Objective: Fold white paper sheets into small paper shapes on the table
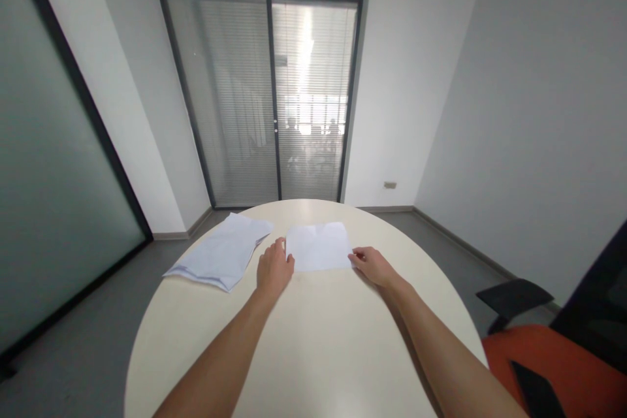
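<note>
Taking the round table (318, 353) as the clock, with 12 at its far edge, a white sheet of paper (318, 247) lies flat near 12 o'clock, its far edge slightly wavy. The left hand (274, 268) is at the sheet's 8 to 9 o'clock side, half curled — the thumb lies over the near corner and the fingers bend beside the edge, though whether they reach underneath I cannot tell. The right hand (372, 265) is at the sheet's 3 to 4 o'clock side, thumb and forefinger closed in a pinch on the edge near the corner, the other fingers folded in.

At 10 to 11 o'clock, just beyond the left hand and apart from it, lies a loose stack of papers (220, 251), its near corner at the table's rim. Past the table, at 12 o'clock and a little toward 11, stands a glazed frame with blinds (235, 111); at 1 o'clock a small wall plate (390, 185) sits low — and at 4 o'clock is an orange-seated chair (573, 366)
</note>
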Demonstrator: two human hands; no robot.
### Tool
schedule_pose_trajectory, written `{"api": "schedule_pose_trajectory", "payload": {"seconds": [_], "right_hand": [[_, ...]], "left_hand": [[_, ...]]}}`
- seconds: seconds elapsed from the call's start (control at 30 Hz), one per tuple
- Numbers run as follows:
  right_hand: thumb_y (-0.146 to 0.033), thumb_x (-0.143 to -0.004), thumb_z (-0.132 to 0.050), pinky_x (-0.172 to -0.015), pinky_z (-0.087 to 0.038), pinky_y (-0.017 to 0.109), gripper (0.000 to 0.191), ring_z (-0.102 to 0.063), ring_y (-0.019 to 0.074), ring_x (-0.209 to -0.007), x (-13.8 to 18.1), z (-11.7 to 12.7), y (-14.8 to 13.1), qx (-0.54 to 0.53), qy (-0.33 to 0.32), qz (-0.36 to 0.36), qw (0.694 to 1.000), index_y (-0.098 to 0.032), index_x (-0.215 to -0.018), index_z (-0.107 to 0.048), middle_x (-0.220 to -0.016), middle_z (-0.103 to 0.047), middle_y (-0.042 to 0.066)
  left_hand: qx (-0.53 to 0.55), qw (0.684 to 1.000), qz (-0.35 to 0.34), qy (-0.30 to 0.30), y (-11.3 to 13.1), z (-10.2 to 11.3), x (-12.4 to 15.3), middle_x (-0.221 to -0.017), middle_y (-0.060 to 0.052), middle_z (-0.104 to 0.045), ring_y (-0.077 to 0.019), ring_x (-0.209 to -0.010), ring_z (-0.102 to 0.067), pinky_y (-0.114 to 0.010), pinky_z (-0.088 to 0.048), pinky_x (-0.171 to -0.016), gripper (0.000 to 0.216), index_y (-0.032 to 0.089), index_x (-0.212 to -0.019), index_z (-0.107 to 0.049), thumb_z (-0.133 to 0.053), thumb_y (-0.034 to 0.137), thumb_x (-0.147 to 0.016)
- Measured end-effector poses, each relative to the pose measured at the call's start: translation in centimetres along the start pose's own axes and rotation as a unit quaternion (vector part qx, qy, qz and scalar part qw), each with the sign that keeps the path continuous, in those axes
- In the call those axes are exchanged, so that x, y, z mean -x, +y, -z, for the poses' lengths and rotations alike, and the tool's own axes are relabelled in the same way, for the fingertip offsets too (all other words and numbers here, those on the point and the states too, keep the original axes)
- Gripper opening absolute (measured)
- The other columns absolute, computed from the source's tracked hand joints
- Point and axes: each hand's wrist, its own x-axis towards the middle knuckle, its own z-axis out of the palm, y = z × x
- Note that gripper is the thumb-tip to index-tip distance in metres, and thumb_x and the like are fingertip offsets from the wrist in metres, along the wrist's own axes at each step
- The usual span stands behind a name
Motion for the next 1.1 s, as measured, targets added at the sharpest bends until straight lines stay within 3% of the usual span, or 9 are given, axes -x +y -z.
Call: {"api": "schedule_pose_trajectory", "payload": {"seconds": [0.13, 0.27, 0.43, 0.53, 0.6, 0.7, 0.8, 0.9, 1.1], "right_hand": [[-0.036, -0.089, -0.050, -0.064, -0.039, 0.030, 0.033, -0.060, 0.0200, -0.066, 0.0, -0.3, -0.5, -0.008, -0.025, 0.031, 0.999, -0.016, -0.082, -0.075, -0.074, -0.073, 0.006], [-0.032, -0.086, -0.056, -0.070, -0.043, 0.030, 0.039, -0.062, 0.0201, -0.072, 0.0, -0.1, -0.6, -0.015, -0.039, 0.031, 0.999, -0.015, -0.118, -0.071, -0.083, -0.074, 0.006], [-0.035, -0.088, -0.057, -0.083, -0.046, 0.034, 0.053, -0.064, 0.0256, -0.090, -0.1, 0.6, -1.9, 0.090, 0.030, -0.023, 0.995, -0.012, -0.136, -0.059, -0.093, -0.073, 0.013], [-0.037, -0.094, -0.051, -0.098, -0.045, 0.037, 0.044, -0.061, 0.0270, -0.109, 0.1, -0.3, -3.8, 0.100, 0.056, 0.050, 0.992, -0.016, -0.131, -0.064, -0.112, -0.071, 0.014], [-0.039, -0.097, -0.046, -0.104, -0.043, 0.038, 0.046, -0.058, 0.0262, -0.119, 0.4, -1.7, -5.2, 0.087, 0.016, 0.122, 0.989, -0.017, -0.134, -0.061, -0.129, -0.065, 0.014], [-0.044, -0.102, -0.037, -0.115, -0.034, 0.042, 0.052, -0.048, 0.0271, -0.135, 0.8, -4.1, -6.4, 0.093, -0.073, 0.173, 0.978, -0.014, -0.141, -0.055, -0.145, -0.055, 0.015], [-0.049, -0.104, -0.027, -0.121, -0.024, 0.048, 0.061, -0.032, 0.0299, -0.147, 1.0, -5.3, -6.4, 0.109, -0.116, 0.138, 0.977, -0.013, -0.149, -0.045, -0.157, -0.040, 0.014], [-0.055, -0.103, -0.024, -0.122, -0.020, 0.050, 0.067, -0.022, 0.0318, -0.151, 1.0, -5.1, -6.0, 0.116, -0.150, 0.117, 0.975, -0.015, -0.155, -0.035, -0.162, -0.029, 0.012], [-0.061, -0.100, -0.026, -0.122, -0.015, 0.053, 0.073, -0.016, 0.0328, -0.152, 0.9, -4.3, -6.1, 0.124, -0.163, 0.089, 0.975, -0.017, -0.158, -0.027, -0.165, -0.021, 0.011]], "left_hand": [[0.038, 0.995, -0.091, 0.022, 0.2, -0.4, 0.4, -0.149, -0.017, -0.048, -0.0291, -0.137, -0.045, -0.043, -0.035, -0.112, 0.055, 0.017, -0.145, -0.041, -0.052, 0.021, -0.091], [0.053, 0.982, -0.175, -0.053, 0.8, -0.9, 1.2, -0.160, -0.015, -0.034, -0.0313, -0.148, -0.029, -0.047, -0.026, -0.119, 0.063, 0.017, -0.149, -0.039, -0.055, 0.027, -0.090], [0.038, 0.969, -0.206, -0.129, 1.8, -0.4, 2.1, -0.148, -0.015, -0.051, -0.0328, -0.138, -0.044, -0.050, -0.029, -0.117, 0.048, 0.019, -0.135, -0.058, -0.056, 0.038, -0.090], [0.042, 0.960, -0.255, -0.111, 2.6, 0.3, 2.3, -0.130, -0.013, -0.063, -0.0301, -0.123, -0.054, -0.047, -0.035, -0.112, 0.038, 0.021, -0.120, -0.065, -0.061, 0.039, -0.087], [0.040, 0.956, -0.271, -0.109, 3.1, 0.6, 2.4, -0.120, -0.011, -0.066, -0.0283, -0.115, -0.058, -0.045, -0.040, -0.107, 0.033, 0.020, -0.114, -0.066, -0.060, 0.038, -0.087], [0.033, 0.952, -0.279, -0.119, 3.2, 0.5, 2.4, -0.118, -0.011, -0.066, -0.0265, -0.117, -0.057, -0.042, -0.041, -0.107, 0.030, 0.018, -0.114, -0.063, -0.053, 0.031, -0.089], [0.030, 0.953, -0.265, -0.146, 2.6, 0.1, 2.4, -0.142, -0.012, -0.055, -0.0264, -0.137, -0.044, -0.045, -0.032, -0.116, 0.043, 0.019, -0.133, -0.054, -0.046, 0.033, -0.094], [0.014, 0.955, -0.228, -0.191, 2.0, -0.1, 2.1, -0.158, -0.011, -0.038, -0.0272, -0.148, -0.031, -0.052, -0.023, -0.121, 0.053, 0.020, -0.147, -0.042, -0.040, 0.039, -0.097], [-0.023, 0.956, -0.184, -0.226, 1.8, 0.0, 1.8, -0.163, -0.013, -0.026, -0.0280, -0.152, -0.021, -0.053, -0.018, -0.122, 0.059, 0.015, -0.153, -0.036, -0.030, 0.042, -0.100]]}}
